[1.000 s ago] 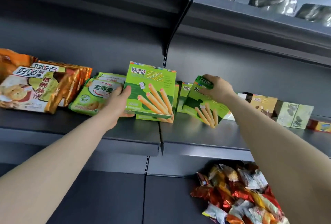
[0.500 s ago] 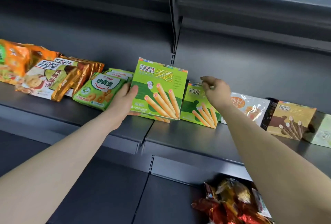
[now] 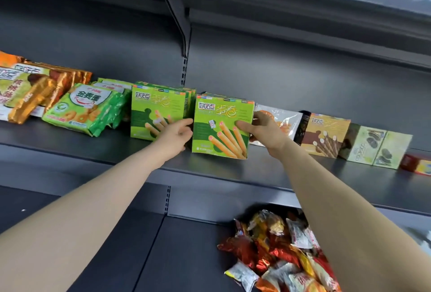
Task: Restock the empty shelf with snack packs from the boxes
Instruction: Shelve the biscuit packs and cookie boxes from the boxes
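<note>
While hands (image 3: 175, 135) (image 3: 263, 131) flank one, two green boxes (image 3: 158, 114) (image 3: 221, 126) stand.

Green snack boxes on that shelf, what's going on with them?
A person is stocking the grey shelf. Their right hand pinches the right edge of an upright green egg-roll box. The left hand sits at its left edge, beside a second green stack. Green biscuit bags lie farther left.

Grey shelf (image 3: 70, 144): orange packs (image 3: 35, 95), green bags (image 3: 86, 109), green boxes (image 3: 221, 126), brown box (image 3: 324, 135), pale boxes (image 3: 377, 147), one row.
</note>
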`<act>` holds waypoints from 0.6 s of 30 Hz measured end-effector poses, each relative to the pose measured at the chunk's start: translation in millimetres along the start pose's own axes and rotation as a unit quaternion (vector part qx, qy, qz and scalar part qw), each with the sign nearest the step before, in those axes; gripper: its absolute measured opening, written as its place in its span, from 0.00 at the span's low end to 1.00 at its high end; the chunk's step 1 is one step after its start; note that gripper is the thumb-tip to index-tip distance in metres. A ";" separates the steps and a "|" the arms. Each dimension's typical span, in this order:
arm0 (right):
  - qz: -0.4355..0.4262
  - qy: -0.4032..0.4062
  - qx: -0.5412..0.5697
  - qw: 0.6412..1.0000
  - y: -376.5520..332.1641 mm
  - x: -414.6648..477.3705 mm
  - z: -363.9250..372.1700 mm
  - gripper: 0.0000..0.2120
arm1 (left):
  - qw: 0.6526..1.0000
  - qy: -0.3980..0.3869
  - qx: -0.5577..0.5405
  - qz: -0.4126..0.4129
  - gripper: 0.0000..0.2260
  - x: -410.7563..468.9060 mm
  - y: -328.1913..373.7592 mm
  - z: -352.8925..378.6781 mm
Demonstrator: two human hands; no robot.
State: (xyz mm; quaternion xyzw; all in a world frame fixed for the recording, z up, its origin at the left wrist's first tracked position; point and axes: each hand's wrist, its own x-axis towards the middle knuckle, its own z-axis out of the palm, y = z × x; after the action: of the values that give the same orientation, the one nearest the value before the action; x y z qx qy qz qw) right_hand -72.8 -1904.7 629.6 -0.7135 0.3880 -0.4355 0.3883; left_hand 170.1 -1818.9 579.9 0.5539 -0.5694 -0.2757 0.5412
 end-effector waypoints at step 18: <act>-0.317 0.218 -0.377 0.842 -31.0 -16.3 49.5 0.14 | 0.959 0.086 0.256 0.084 0.13 -15.1 13.1 -14.6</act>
State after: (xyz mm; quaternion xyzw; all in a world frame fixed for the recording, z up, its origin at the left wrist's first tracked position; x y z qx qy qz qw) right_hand -25.6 -1867.1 636.2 -0.7755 0.3494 -0.4992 -0.1651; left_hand 176.2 -1797.7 591.0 0.6458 -0.6168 -0.0257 0.4492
